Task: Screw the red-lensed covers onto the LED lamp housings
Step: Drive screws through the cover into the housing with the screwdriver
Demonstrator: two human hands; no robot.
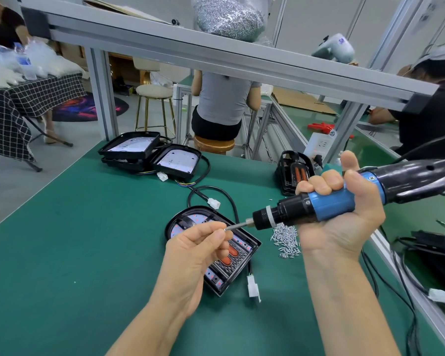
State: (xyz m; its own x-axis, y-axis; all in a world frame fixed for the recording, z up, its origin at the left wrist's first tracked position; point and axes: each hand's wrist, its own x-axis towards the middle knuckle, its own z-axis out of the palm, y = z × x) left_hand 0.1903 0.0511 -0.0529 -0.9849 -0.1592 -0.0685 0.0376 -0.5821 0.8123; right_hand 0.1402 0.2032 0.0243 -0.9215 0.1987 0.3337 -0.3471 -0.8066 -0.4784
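Hiding lamp housing (216, 255): left hand (193, 255).

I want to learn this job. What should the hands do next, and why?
Probably lower the screwdriver onto the lamp. The left hand pinches at the bit tip, seemingly seating a screw, and the cover already lies on the housing.

Green mat (88, 227). On it, a black lamp (216, 253) with red-orange lenses and red dots on its white board. Right of the lamp, silver screws (287, 241); above them, a blue-and-black screwdriver (332, 204). Beyond the lamp, black housings (152, 155) with white boards. Far left, a black-and-white checked cloth (23, 104).
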